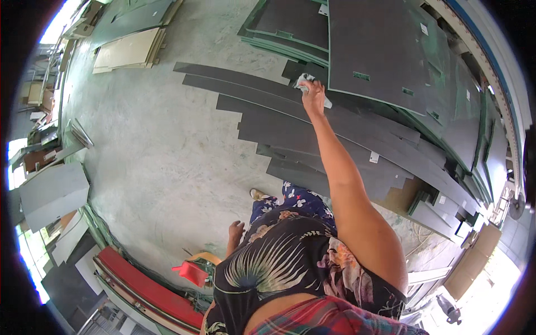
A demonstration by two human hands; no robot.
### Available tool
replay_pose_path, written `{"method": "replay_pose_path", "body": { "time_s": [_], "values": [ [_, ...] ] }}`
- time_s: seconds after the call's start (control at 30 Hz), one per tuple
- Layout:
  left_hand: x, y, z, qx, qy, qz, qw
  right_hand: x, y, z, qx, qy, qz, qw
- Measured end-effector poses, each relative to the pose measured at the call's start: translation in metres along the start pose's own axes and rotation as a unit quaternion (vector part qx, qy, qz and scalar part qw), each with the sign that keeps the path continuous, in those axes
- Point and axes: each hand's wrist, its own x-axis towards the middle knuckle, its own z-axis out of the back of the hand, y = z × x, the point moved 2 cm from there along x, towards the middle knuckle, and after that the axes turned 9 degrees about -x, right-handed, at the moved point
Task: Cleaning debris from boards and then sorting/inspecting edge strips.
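Note:
My right hand (314,97) is stretched out ahead, its fingers closed round a crumpled white-and-dark cloth (305,79). The cloth rests over the long dark grey boards (262,92), close to the edge of a large dark panel (368,56). These boards lie in overlapping, stepped layers, and a small white label (374,157) sits on one of them. At my left side hangs my left hand (237,229), apart from the boards. Its fingers are curled in, and nothing shows in them.
Green-edged panels (285,42) are stacked at the far right. Pale boards (129,50) lie at the far left on the concrete floor (145,134). Near left are a red padded strip (148,287), a red scoop-like object (194,273) and a leaning grey panel (54,195).

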Motion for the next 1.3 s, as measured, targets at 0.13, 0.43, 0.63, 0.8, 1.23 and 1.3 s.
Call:
{"method": "replay_pose_path", "body": {
  "time_s": [0.13,0.43,0.63,0.8,1.23,1.3],
  "values": [
    [0.016,0.034,0.011,0.013,0.0,-0.039,0.999,-0.021,-0.031,0.026,0.179,-0.115,-0.172,0.962],
    [0.038,-0.052,0.02,-0.065,-0.014,-0.078,0.995,-0.055,-0.251,0.121,-0.202,-0.073,-0.455,0.864],
    [0.019,-0.053,0.022,-0.086,-0.034,-0.092,0.991,0.01,-0.119,0.004,-0.257,0.102,-0.283,0.918],
    [0.04,-0.068,-0.009,0.037,0.036,-0.075,0.996,0.058,-0.038,-0.098,0.197,0.14,-0.153,0.958],
    [0.025,-0.034,-0.001,0.021,0.003,-0.03,0.999,0.037,0.094,0.137,0.613,-0.098,-0.149,0.77],
    [0.032,-0.047,-0.001,0.019,0.006,-0.07,0.997,0.041,0.059,0.202,0.541,-0.199,-0.133,0.807]
  ]
}}
